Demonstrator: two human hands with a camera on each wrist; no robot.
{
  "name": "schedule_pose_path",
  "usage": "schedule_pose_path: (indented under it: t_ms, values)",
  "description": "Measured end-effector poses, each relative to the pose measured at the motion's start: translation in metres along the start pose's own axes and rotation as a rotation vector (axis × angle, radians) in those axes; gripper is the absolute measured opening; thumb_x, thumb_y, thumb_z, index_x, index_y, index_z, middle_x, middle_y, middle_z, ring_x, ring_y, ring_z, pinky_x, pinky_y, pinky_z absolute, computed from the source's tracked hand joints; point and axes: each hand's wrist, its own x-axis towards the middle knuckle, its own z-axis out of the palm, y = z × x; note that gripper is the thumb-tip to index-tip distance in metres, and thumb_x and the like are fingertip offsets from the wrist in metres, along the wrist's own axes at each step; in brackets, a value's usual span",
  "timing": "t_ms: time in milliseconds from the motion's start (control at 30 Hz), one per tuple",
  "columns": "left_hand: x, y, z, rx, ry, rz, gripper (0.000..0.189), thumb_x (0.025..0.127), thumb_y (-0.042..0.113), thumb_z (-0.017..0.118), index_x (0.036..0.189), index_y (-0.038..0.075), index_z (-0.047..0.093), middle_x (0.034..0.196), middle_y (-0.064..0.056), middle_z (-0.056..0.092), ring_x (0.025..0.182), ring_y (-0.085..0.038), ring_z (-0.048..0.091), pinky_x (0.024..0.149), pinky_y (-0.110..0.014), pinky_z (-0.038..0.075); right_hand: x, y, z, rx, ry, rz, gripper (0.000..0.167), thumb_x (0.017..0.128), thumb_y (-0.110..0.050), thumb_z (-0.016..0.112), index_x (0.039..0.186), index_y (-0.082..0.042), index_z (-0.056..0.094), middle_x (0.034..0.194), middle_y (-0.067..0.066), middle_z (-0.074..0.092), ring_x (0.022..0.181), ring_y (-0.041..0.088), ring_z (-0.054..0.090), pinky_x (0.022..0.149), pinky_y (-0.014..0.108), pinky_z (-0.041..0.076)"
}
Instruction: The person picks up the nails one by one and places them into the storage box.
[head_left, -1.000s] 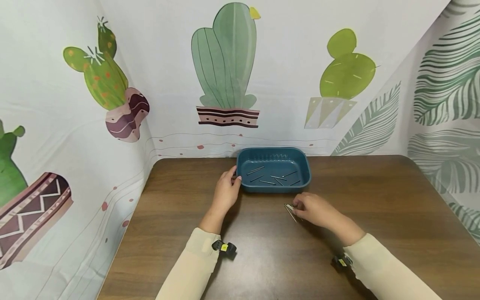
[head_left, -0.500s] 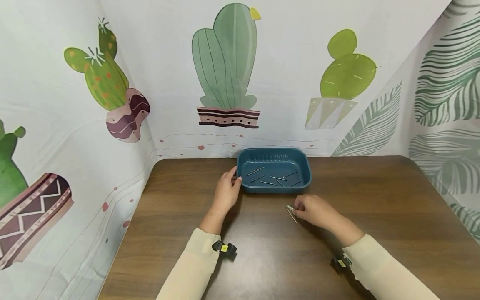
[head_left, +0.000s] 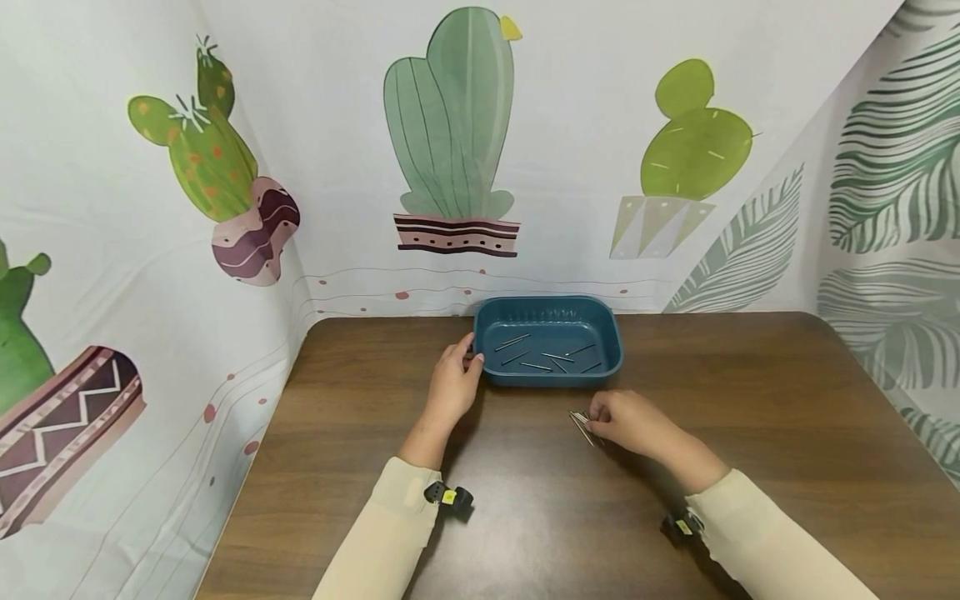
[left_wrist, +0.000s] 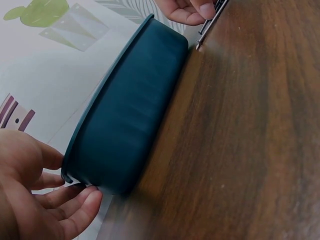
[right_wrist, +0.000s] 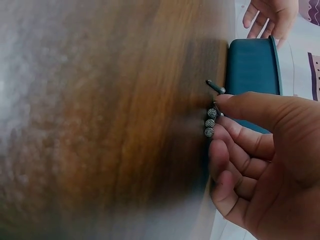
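Observation:
My left hand (head_left: 453,385) holds the left end of a blue tray (head_left: 551,379), its thumb and fingers at the rim in the left wrist view. Several thin metal nails (head_left: 536,367) lie scattered on the tray's floor. In front of the tray, my right hand (head_left: 628,421) pinches a small bunch of nails (head_left: 580,423) between thumb and fingers, low over the table. Round textured nail heads (right_wrist: 210,123) line up beside the fingertips in the right wrist view, while a pointed tip (left_wrist: 198,47) shows in the left wrist view. The fingers partly cover the bunch.
The tray stands at the back edge of a brown wooden table (head_left: 360,367), against a white cloth (head_left: 345,167) printed with cacti and leaves. Black wrist cameras (head_left: 448,497) sit on both sleeves.
The right hand has drawn very slightly toward the front, still pinching the nails. The left hand and tray stay where they were.

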Motion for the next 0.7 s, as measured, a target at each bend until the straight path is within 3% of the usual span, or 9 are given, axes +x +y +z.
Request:
schedule_pose_path:
  t_ms: [700]
  values:
    - [0.0004,0.001,-0.0004,-0.001,-0.014,-0.015,0.049,0.103,0.02,0.057,0.148,0.005,0.05,0.133,-0.019,0.06,0.111,-0.03,0.064,0.099,-0.045,0.054,-0.0008,-0.002,-0.0004,0.01,-0.017,0.035,0.01,0.087,-0.018,0.072,0.08,-0.013,0.066,0.07,-0.005,0.062,0.064,0.011,0.05,0.06,0.027,0.043]
